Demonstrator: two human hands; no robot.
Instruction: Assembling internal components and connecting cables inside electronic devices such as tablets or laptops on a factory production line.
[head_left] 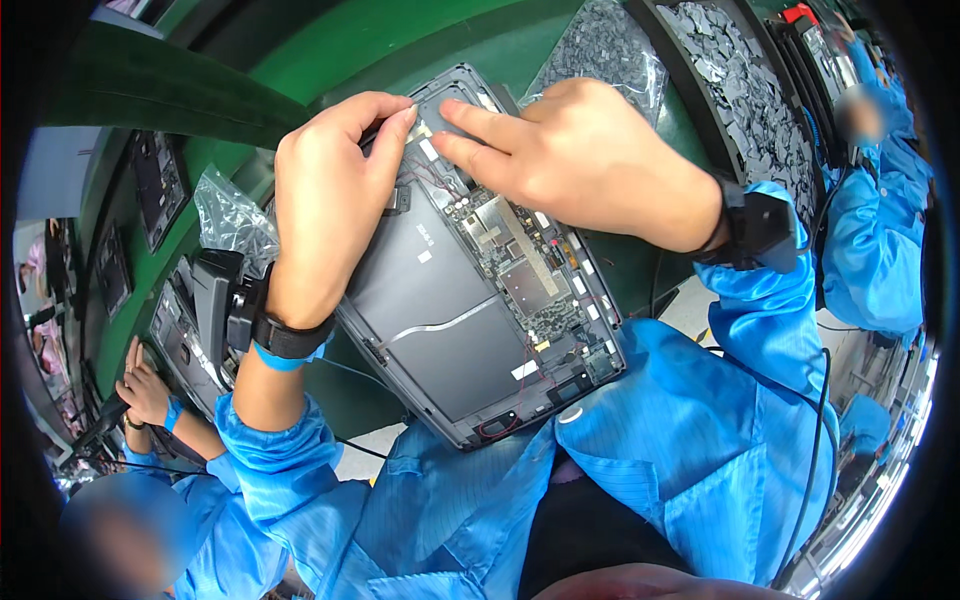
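An opened tablet-like device [425, 290] lies tilted in front of me, its inside facing up. It shows large dark-grey battery panels, a green circuit board [535, 290] along its right side, thin red wires and small white stickers. At its far end my left hand [325, 165] pinches thumb and forefinger together over the frame; whatever is between them is too small to make out. My right hand [570, 160] reaches in from the right with two fingers stretched out, their tips at the device's far end beside the left fingertips. Its other fingers are curled under and partly hidden.
Beyond the device, a clear bag [600, 60] of small dark parts lies on the green bench [420, 45]. A black tray [740, 90] of grey pieces stands at right. At left are a crumpled plastic bag [235, 215], more opened devices [185, 320] and a co-worker's hands [150, 390].
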